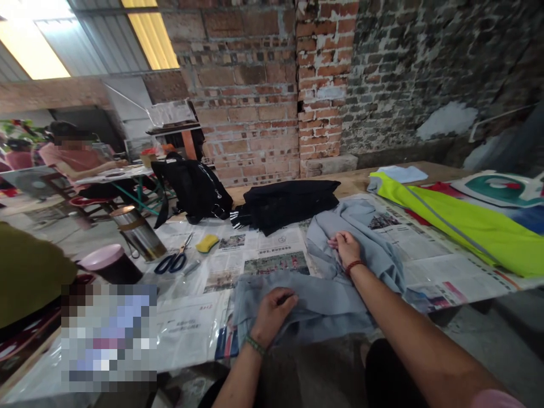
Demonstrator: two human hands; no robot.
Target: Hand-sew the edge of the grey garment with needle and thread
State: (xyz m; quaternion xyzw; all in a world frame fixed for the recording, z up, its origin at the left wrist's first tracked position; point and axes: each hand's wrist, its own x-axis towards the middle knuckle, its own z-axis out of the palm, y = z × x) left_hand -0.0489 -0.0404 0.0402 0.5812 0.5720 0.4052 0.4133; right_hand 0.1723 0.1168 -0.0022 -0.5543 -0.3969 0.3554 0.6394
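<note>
A grey-blue cloth garment (327,292) lies crumpled across the front of the newspaper-covered table, its near edge hanging over the table edge. My left hand (275,311) is over the left end of this cloth, fingers curled and thumb near the fingertips. Farther back, my right hand (346,249) is over the bunched part of the garment with its fingertips pinched together. Whatever either hand grips, if anything, is too small or hidden to make out.
Scissors (172,262), a yellow sponge (207,243), a steel flask (140,235) and a pink-lidded jar (111,263) stand left. Behind are a black bag (191,190) and folded black cloth (293,201). Rightward lie a neon-yellow garment (463,226) and an iron (501,187). A person (80,158) sits far left.
</note>
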